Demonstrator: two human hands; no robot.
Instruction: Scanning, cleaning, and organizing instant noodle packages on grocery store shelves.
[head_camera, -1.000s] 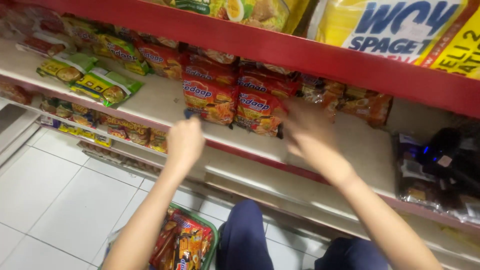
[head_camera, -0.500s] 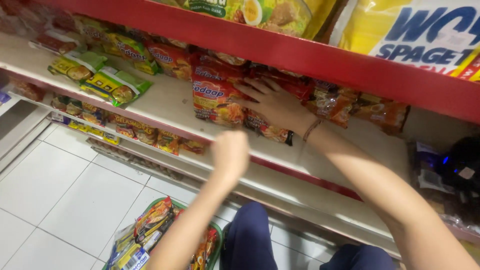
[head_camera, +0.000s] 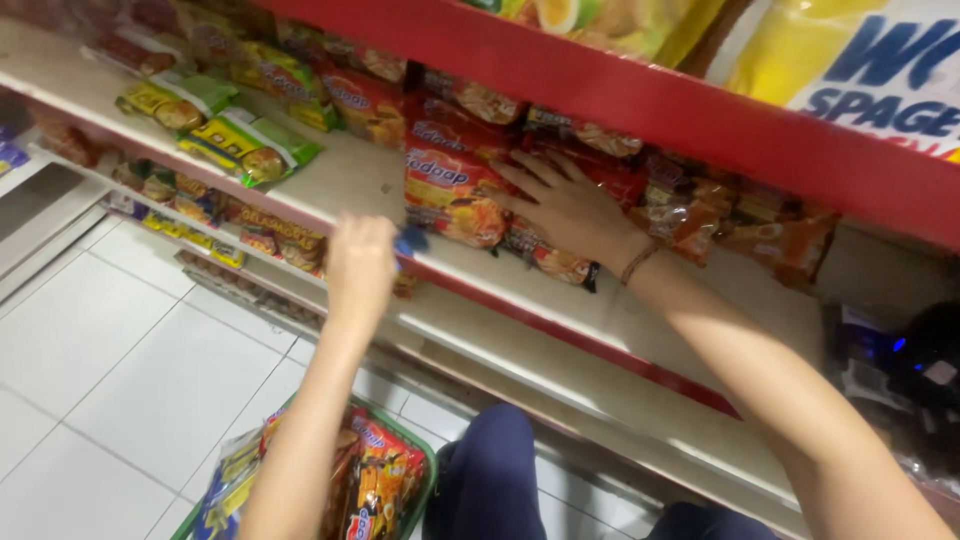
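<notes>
My right hand (head_camera: 570, 205) lies flat with fingers spread on a row of red noodle packets (head_camera: 450, 190) on the middle shelf (head_camera: 350, 180); it grips nothing. My left hand (head_camera: 360, 265) is raised in front of the shelf's edge, its back toward me and fingers curled out of sight. A small blue tag (head_camera: 410, 240) shows just past its fingertips. Below my left arm stands a green basket (head_camera: 428, 470) with several noodle packets in it.
Green and yellow packets (head_camera: 250, 145) lie on the shelf to the left, more packets (head_camera: 270, 235) on the shelf beneath. A red shelf front (head_camera: 650, 110) overhangs, with yellow bags (head_camera: 850, 60) on it. Dark packs (head_camera: 900, 360) sit at right. My knee (head_camera: 490, 480) is over white floor tiles (head_camera: 120, 380).
My right hand has stayed on the red packets. My left hand rose from below back up to the shelf's edge. The view moved closer to the shelf.
</notes>
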